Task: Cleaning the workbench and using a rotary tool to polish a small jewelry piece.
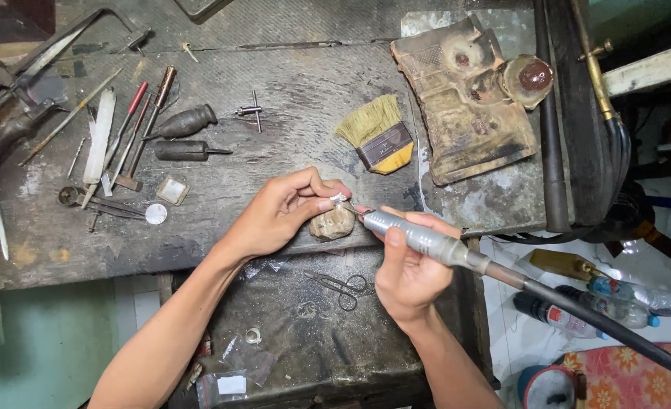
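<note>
Single head-worn view, looking steeply down from above the person's own forearms onto a worn workbench (290, 91). The camera sits close: the left hand (282, 212) and right hand (411, 273) meet near frame centre, the bench fills the upper frame, and the floor (517, 333) shows at lower right. No second view overlaps it.

The left hand (286, 212) pinches a tiny shiny piece (338, 198) on a small wooden block (332, 224). The right hand (411, 273) holds a grey metal tool (415, 237), its tip touching the piece. A brush (376, 135) lies on the dark desk (290, 91).
</note>
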